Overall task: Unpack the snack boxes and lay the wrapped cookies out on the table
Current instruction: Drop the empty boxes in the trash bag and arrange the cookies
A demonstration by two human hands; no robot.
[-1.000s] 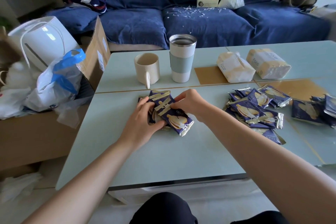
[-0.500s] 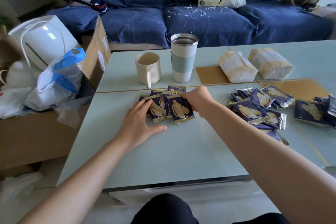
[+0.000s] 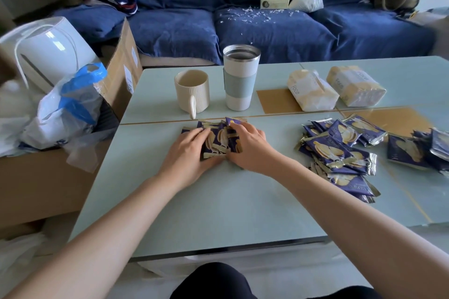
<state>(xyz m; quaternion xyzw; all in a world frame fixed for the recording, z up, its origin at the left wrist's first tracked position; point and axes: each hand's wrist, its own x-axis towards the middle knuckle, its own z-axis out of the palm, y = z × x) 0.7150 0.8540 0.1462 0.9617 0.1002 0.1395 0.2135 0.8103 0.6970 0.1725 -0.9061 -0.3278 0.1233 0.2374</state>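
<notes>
From the head view, both hands sit on a small batch of wrapped cookies at the middle of the table, just in front of the mug and tumbler. The left hand lies over the batch's left side with fingers curled onto the wrappers; the right hand clamps the right side, thumb at the near edge. The packets lie between the palms, overlapping, long axes running away from the person, so spreading them looks like a sideways pull by either hand, both equally near. A loose pile lies well apart to the right. How many packets are under the hands is hidden, and the far-right packets are blurred. No snack box is plainly visible.
</notes>
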